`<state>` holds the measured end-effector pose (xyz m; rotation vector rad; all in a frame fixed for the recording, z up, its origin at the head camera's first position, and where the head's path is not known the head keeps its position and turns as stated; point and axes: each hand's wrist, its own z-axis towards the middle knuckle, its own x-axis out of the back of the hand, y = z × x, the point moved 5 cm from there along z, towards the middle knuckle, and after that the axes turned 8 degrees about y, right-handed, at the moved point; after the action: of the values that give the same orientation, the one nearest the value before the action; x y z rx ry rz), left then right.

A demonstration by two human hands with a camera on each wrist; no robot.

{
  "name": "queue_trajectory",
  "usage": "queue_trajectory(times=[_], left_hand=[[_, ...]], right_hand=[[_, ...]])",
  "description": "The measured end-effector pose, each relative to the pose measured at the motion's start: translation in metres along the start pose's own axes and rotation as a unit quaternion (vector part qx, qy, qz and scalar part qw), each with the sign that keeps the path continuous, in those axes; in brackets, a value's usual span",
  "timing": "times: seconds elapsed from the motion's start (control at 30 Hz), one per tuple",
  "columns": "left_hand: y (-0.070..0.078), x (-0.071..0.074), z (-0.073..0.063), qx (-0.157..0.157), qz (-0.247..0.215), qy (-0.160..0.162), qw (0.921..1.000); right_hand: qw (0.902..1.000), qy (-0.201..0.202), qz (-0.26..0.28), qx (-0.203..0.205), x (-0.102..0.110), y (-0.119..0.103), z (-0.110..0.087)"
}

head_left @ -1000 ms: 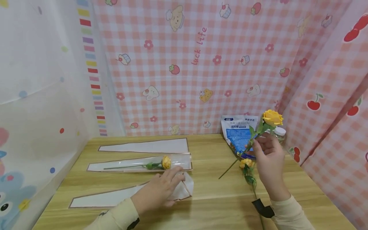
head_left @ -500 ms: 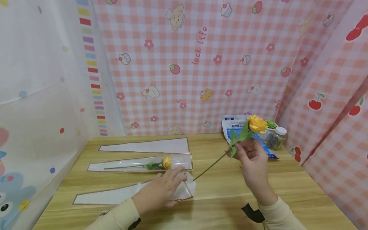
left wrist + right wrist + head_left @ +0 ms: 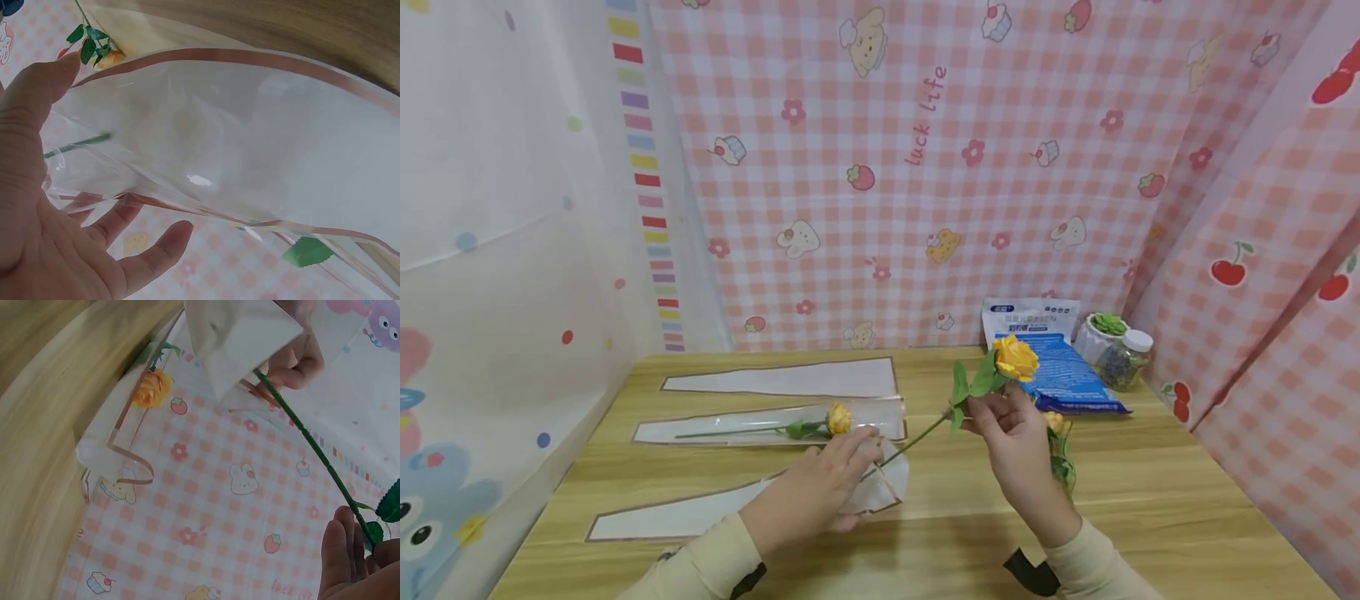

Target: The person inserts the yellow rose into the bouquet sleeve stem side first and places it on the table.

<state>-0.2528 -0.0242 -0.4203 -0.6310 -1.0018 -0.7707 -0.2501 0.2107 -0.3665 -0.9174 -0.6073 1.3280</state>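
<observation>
My right hand pinches the green stem of a yellow artificial rose just below its leaves, bloom tilted up to the right. The stem slants down left, and its tip lies inside the mouth of a clear-and-white flower sleeve with a brown border. My left hand holds that sleeve at its wide end, thumb on one edge and fingers at the other, so the mouth gapes. Behind it, another sleeve lies flat on the table with a yellow rose in it.
A third sleeve lies farthest back. Another yellow rose lies behind my right wrist. At the back right are a blue and white bag, a potted succulent and a lidded jar. Patterned curtains enclose the table.
My right hand has brought the rose left and down from near the bag, and its stem tip has entered the sleeve's mouth. My left hand stays at the sleeve.
</observation>
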Motion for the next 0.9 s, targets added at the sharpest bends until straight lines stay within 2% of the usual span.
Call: queue_trajectory(times=[0.3, 0.53, 0.7, 0.9], left_hand=[[-0.004, 0.008, 0.002, 0.000, 0.017, 0.024, 0.9996], [-0.004, 0.008, 0.003, -0.001, 0.009, 0.041, 0.9991], [-0.004, 0.008, 0.004, -0.006, 0.011, 0.055, 0.9984], [-0.004, 0.008, 0.005, -0.009, 0.012, 0.060, 0.9981]], right_hand=[[0.9982, -0.012, -0.017, -0.056, -0.011, 0.015, -0.005], [0.9940, -0.041, -0.037, -0.094, -0.021, 0.024, -0.012], [0.9891, -0.045, -0.046, -0.133, -0.025, 0.031, -0.018], [0.9887, -0.036, -0.067, -0.129, -0.031, 0.037, -0.023]])
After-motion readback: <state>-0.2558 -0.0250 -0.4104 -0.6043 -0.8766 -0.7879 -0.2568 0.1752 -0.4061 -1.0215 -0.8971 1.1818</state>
